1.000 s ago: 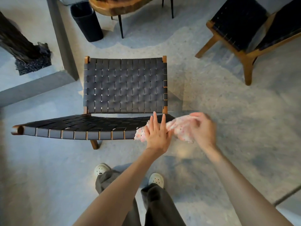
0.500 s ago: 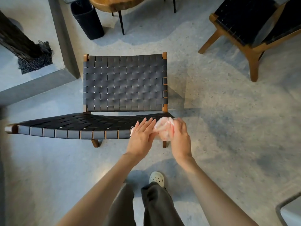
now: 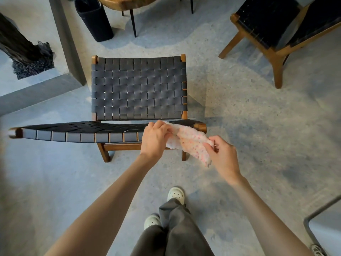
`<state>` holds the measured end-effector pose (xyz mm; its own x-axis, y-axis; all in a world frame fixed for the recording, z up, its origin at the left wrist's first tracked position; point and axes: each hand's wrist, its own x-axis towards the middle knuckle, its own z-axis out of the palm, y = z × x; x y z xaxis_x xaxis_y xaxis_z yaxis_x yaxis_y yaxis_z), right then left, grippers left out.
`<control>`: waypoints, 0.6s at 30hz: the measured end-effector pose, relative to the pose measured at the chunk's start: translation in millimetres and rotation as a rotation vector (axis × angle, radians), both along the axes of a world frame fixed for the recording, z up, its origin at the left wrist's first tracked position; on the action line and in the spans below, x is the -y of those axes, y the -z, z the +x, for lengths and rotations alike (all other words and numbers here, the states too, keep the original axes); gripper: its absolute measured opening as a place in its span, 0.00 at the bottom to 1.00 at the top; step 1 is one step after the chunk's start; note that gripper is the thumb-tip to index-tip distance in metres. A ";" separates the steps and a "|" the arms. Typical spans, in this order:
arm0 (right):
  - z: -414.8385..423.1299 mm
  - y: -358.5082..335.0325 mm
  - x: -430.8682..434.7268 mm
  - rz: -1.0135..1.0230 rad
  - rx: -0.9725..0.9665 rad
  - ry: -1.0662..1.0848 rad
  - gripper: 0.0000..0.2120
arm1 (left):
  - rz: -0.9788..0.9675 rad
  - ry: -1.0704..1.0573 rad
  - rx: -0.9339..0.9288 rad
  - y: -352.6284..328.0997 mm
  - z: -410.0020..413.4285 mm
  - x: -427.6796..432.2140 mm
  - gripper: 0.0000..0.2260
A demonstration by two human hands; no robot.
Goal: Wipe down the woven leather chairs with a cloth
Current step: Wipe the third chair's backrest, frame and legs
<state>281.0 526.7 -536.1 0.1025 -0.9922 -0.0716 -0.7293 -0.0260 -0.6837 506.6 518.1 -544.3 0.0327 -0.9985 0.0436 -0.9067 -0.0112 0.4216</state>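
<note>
Both arms reach forward; left hand (image 3: 155, 138) and right hand (image 3: 222, 156) fingers are clamped on the cloth (image 3: 190, 141), above the chair (image 3: 138, 89) seat edge.

Soft, even light, nothing blown out. Faint shadows on the floor (image 3: 258, 126) beside the chair (image 3: 138, 85). Wide-angle bends the edges, left border's smeared.

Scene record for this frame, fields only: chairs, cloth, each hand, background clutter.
near chair: black woven seat and back, wooden frame
cloth: pink, spread between both hands at the seat's right front corner; contact with the seat unclear
left hand: fingers curled round one end of the cloth
right hand: pinches the other end
second chair: upper right, partly cropped
behind: dark bin, wooden table
</note>
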 end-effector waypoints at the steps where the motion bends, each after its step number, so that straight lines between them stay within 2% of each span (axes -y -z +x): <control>1: -0.7 0.8 -6.8 0.020 0.006 -0.021 0.05 | 0.001 0.018 0.026 -0.9 1.7 -5.3 0.08; 5: -2.5 2.8 -39.0 0.094 -0.002 -0.007 0.09 | -0.003 0.112 0.018 -2.0 5.4 -50.7 0.06; 8: -1.2 6.0 -58.2 0.134 0.032 0.026 0.13 | 0.109 0.156 -0.179 2.1 7.1 -89.8 0.05; 11: 2.3 7.7 -68.5 0.141 0.014 0.029 0.11 | 0.277 0.134 -0.335 7.9 3.1 -111.5 0.04; 16: 2.6 30.3 -53.9 0.134 0.101 0.041 0.11 | 0.439 -0.012 -0.707 32.4 -9.5 -106.4 0.03; 18: 1.0 53.9 -38.2 0.165 0.122 0.031 0.13 | 0.434 -0.050 -0.770 54.3 -12.1 -91.4 0.05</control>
<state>282.0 564.8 -590.0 0.0897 -0.9709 -0.2222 -0.6398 0.1148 -0.7599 494.5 609.5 -598.6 -0.0587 -0.9186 -0.3909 -0.3673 -0.3442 0.8641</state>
